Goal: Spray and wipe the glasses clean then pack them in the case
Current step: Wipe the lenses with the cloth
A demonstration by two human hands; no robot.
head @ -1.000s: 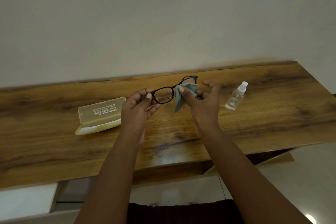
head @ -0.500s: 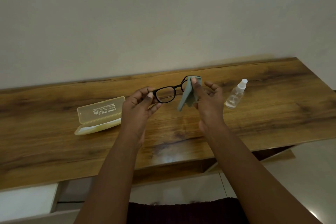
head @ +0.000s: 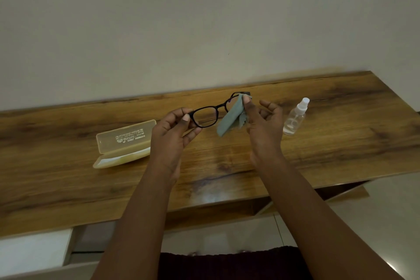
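The left hand (head: 172, 134) pinches the glasses (head: 205, 116) above the table (head: 68, 188) while the right hand (head: 261, 125) pinches the cloth (head: 227, 120) on 1 lens.

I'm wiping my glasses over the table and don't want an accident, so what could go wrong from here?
1. Your left hand pinches the glasses only at one end of the frame, above the table; rubbing with the cloth in your right hand might twist or drop them.
2. The spray bottle stands upright just beside your right hand; an outward sweep could tip it.
3. The open case lies near your left wrist and could get nudged.
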